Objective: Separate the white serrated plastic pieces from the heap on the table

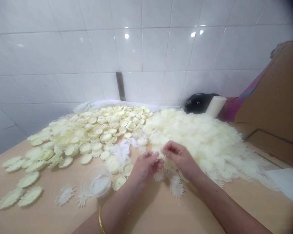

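Between my hands is a small pale flower-shaped piece with a toothed edge (161, 156). My left hand (145, 167) pinches it with thumb and fingers. At the piece's upper right, my right hand (179, 157) has its thumb and fingertips pressed together; whatever lies in that pinch is too small to make out. Beneath the hands, a few thin white toothed petal discs (177, 187) rest on the table. A clear round tub (97, 180) holding something white stands left of my left forearm.
Thicker cream flower discs (97, 130) lie heaped at left and back. A large mound of thin petal discs (190, 136) covers the right. A white cloth (122, 150) lies between. Behind are a white roll (216, 105), a black bag (197, 102) and a cardboard box (273, 87).
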A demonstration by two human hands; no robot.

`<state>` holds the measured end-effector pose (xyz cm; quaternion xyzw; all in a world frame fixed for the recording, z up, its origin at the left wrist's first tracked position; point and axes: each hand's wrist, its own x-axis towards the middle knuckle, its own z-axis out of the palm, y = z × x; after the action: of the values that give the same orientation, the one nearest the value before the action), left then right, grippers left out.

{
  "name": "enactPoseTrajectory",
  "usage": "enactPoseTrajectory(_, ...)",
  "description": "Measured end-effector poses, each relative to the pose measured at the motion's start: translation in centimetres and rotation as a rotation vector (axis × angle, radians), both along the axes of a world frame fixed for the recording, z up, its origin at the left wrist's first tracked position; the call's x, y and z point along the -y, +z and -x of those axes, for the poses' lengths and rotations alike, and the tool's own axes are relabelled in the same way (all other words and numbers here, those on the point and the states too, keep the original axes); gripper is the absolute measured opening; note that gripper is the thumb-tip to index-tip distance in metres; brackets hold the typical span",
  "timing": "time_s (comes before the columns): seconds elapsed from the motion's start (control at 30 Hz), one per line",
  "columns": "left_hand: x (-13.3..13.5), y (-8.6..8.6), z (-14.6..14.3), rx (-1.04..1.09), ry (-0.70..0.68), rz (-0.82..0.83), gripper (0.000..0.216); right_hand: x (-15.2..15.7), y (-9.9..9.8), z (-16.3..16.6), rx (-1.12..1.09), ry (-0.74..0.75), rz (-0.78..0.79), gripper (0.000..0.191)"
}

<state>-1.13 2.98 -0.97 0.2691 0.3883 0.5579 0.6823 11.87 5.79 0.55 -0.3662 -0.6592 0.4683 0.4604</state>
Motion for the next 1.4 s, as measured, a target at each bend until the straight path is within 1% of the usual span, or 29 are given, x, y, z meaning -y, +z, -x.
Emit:
enactPoseTrajectory(0.13, -0.2, -0.2, 0.1, -0.049, 0.0, -0.048, 0.021, -0.2, -0.3, 0.1, -0.037, -0.156, -0.058, 0.02)
enactPoseTrajectory(0.23, -0.3, -0.4, 0.3, -0.118, 0.044, -0.026, 0.022, -0.8, -0.3, -0.4, -0.09, -0.296, -0.074, 0.018)
enactPoseTrajectory(0.3, -0.5, -0.7, 0.4, -0.148, 0.085, -0.016, 0.024, -1.3, -0.4, -0.9, -0.066, -0.411, -0.101, 0.016)
enactPoseTrajectory(0.33, -0.6, -0.8, 0.4, -0.158, 0.104, -0.012, 0.025, -1.5, -0.4, -1.2, -0.009, -0.446, -0.118, 0.014)
enactPoseTrajectory(0.4, -0.8, -1.1, 0.4, -0.181, 0.129, 0.0, 0.024, -1.8, -0.6, -1.5, 0.172, -0.465, -0.175, 0.012)
enactPoseTrajectory(0.47, -0.8, -1.2, 0.4, -0.218, 0.123, 0.008, 0.022, -1.8, -0.8, -1.6, 0.345, -0.483, -0.277, 0.012)
enactPoseTrajectory(0.53, -0.8, -1.3, 0.4, -0.266, 0.106, -0.01, 0.018, -1.5, -0.6, -1.4, 0.426, -0.526, -0.399, 0.013)
enactPoseTrajectory(0.57, -0.7, -1.3, 0.5, -0.287, 0.103, -0.024, 0.017, -1.3, -0.4, -1.3, 0.432, -0.526, -0.44, 0.013)
enactPoseTrajectory(0.6, -0.7, -1.3, 0.5, -0.303, 0.103, -0.035, 0.018, -1.0, -0.2, -1.2, 0.425, -0.493, -0.451, 0.013)
enactPoseTrajectory(0.63, -0.6, -1.3, 0.6, -0.311, 0.101, -0.045, 0.019, -0.7, 0.1, -1.0, 0.411, -0.427, -0.433, 0.014)
enactPoseTrajectory(0.7, -0.5, -1.2, 0.7, -0.304, 0.082, -0.075, 0.022, -0.1, 0.7, -0.8, 0.393, -0.238, -0.336, 0.016)
enactPoseTrajectory(0.77, -0.4, -1.0, 0.7, -0.265, 0.052, -0.114, 0.023, 0.3, 1.0, -0.6, 0.379, -0.062, -0.204, 0.02)
enactPoseTrajectory(0.83, -0.2, -0.7, 0.5, -0.2, 0.031, -0.119, 0.025, 0.4, 1.1, -0.5, 0.325, 0.057, -0.08, 0.023)
enactPoseTrajectory(0.9, 0.0, -0.2, 0.2, -0.127, 0.029, -0.085, 0.026, 0.3, 1.1, -0.5, 0.227, 0.121, 0.02, 0.025)
enactPoseTrajectory(0.97, 0.2, 0.3, -0.1, -0.075, 0.034, -0.058, 0.029, 0.2, 1.0, -0.5, 0.143, 0.133, 0.074, 0.025)
enactPoseTrajectory(1.07, 0.3, 0.6, -0.3, -0.056, 0.024, -0.064, 0.031, 0.0, 0.8, -0.5, 0.117, 0.081, 0.078, 0.023)
enactPoseTrajectory(1.13, 0.3, 0.3, -0.1, -0.078, -0.015, -0.094, 0.028, -0.1, 0.6, -0.4, 0.129, 0.052, 0.06, 0.02)
enactPoseTrajectory(1.23, 0.1, -0.3, 0.3, -0.123, -0.053, -0.121, 0.023, -0.1, 0.1, -0.2, 0.149, 0.046, 0.026, 0.017)
enactPoseTrajectory(1.4, -0.1, -0.8, 0.5, -0.178, -0.018, -0.127, 0.019, 0.0, -0.3, 0.1, 0.271, 0.0, -0.058, 0.019)
